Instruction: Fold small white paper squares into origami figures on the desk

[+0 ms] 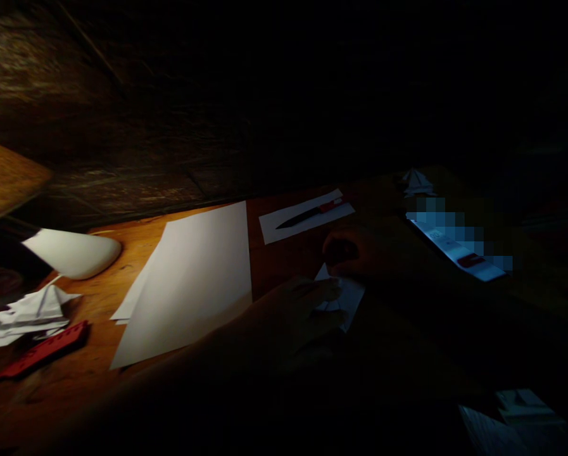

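In the dim middle of the wooden table (284, 259) lies a small folded piece of white paper (347, 294). My left hand (293, 313) rests on its near edge with the fingers pressed down on it. My right hand (359, 250) sits at its far edge, fingers curled and pinching the paper. Both hands are in deep shadow, so the finger detail is faint.
A large white sheet (193, 285) lies left of the hands over another sheet. A paper strip with a red-handled knife (312, 214) lies behind. A lit phone (459, 244) is at right. A white lamp head (72, 253), folded paper figures (31, 310) and a red ruler (41, 350) are at left.
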The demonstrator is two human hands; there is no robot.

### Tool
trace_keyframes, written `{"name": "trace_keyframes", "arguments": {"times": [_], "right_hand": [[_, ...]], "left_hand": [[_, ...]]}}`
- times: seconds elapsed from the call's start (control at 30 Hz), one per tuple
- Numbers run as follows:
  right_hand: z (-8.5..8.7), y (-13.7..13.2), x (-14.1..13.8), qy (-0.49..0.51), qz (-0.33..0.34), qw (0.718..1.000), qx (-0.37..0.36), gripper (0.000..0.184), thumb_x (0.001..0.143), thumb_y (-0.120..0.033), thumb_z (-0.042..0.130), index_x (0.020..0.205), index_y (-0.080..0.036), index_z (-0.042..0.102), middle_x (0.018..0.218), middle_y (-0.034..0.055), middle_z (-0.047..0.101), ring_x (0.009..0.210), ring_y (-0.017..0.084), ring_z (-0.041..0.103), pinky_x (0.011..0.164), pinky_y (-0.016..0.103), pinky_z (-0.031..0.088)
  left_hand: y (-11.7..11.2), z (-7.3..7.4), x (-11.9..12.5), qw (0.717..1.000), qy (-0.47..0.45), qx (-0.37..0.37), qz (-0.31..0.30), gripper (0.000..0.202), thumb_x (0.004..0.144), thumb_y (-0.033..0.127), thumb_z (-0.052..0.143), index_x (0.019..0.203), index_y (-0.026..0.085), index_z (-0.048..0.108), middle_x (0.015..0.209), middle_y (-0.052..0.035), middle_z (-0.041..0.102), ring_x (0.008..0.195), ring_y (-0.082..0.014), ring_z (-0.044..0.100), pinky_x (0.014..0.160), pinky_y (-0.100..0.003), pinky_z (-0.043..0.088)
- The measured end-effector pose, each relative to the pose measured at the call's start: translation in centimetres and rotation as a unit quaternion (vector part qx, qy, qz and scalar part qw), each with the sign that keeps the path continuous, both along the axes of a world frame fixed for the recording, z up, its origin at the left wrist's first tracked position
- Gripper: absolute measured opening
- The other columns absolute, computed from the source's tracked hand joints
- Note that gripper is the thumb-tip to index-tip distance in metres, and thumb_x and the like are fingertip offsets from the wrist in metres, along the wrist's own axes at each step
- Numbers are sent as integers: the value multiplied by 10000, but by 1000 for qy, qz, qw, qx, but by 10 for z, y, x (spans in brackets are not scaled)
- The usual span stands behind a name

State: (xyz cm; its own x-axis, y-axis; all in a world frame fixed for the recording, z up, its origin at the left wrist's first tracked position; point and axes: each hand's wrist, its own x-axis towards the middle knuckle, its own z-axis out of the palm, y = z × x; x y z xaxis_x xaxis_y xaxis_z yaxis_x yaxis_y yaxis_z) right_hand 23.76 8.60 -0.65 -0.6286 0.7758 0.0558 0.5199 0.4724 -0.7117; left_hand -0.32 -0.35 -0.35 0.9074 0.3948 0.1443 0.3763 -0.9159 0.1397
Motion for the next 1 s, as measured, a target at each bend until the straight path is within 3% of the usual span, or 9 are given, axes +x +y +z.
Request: {"name": "trace_keyframes", "arguments": {"times": [0.23,0.5,0.63,1.0], "right_hand": [[-1,0,3,8,10,1000,-5,337,790,-316,777,1080,-171,687,990,57,640,807,167,549,695,291,417],[-4,1,3,-8,3,1000,13,383,774,-383,803,1079,-178,695,975,52,629,803,167,557,680,294,403],[-2,0,3,-6,0,1000,6,387,772,-375,808,1087,-180,695,965,43,624,822,173,566,691,297,405],[1,-6,3,1,16,1000,13,391,763,-337,807,1101,-175,693,1050,70,618,829,166,562,712,294,442]], "left_hand": [[-5,1,-1,1000,-15,-5,10,399,1001,428,584,1344,224,589,1550,-132,479,1463,-339,390,1135,-531,430],[-5,6,2,998,-2,-50,27,412,976,425,621,1336,226,611,1496,-167,459,1268,-351,526,991,-511,530],[-5,6,1,997,0,-72,37,425,971,414,635,1355,237,595,1542,-161,387,1303,-363,492,999,-525,539],[-7,5,-1,997,-21,-56,38,397,965,374,654,1341,252,622,1541,-145,446,1365,-347,476,1053,-523,511]]}}
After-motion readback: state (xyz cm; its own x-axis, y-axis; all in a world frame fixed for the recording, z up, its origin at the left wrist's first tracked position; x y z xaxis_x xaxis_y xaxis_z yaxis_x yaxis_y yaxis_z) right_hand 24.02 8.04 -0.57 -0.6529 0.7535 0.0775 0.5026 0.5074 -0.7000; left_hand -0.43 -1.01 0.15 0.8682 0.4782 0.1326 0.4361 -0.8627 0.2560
